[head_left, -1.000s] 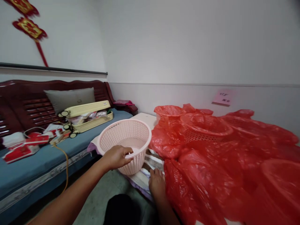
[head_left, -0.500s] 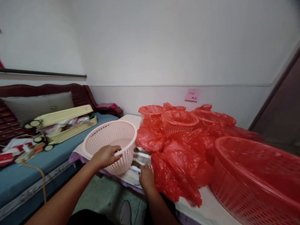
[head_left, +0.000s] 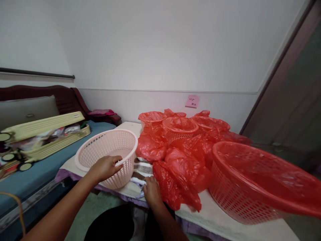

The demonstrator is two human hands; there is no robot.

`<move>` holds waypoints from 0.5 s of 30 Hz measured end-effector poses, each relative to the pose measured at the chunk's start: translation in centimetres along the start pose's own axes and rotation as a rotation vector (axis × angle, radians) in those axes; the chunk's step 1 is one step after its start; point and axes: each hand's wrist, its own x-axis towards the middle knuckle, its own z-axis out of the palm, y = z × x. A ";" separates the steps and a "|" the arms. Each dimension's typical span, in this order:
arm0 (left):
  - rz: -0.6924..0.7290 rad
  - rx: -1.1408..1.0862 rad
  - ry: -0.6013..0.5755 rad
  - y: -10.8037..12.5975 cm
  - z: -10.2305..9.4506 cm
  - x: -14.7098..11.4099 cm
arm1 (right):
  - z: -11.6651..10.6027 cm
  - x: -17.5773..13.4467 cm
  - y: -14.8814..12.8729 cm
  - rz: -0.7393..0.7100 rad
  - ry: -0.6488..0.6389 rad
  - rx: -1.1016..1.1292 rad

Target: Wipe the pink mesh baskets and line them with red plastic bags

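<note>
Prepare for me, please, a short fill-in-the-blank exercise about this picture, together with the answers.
The left hand grips a basket coloured pale ____.
The plastic bags beside the right hand are coloured ____.
A note with writing is on the ____.
The open suitcase is pale ____.

Missing words: pink; red; wall; yellow.

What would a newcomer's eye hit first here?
Most likely the mass of red plastic across the middle of the table, with a big red-looking basket at its right. Next, the pale pink basket at the table's left end, its near rim in the left hand. Then the gaping cream suitcase on the blue-covered seat, far left.
</note>
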 end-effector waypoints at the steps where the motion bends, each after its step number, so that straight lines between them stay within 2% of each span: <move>1: 0.002 0.002 0.000 0.0 0.0 0.2 | -0.4 -0.5 0.5 0.011 0.007 -0.002; 5: 0.004 0.020 0.004 -0.2 0.1 0.5 | -1.3 -2.8 3.0 0.078 0.018 -0.038; 9: 0.003 0.031 0.008 -0.2 0.2 0.4 | -1.4 -4.6 5.2 0.148 -0.013 -0.069; 15: -0.001 0.052 0.023 -0.1 0.3 0.0 | -2.0 -4.5 6.1 0.116 -0.006 0.012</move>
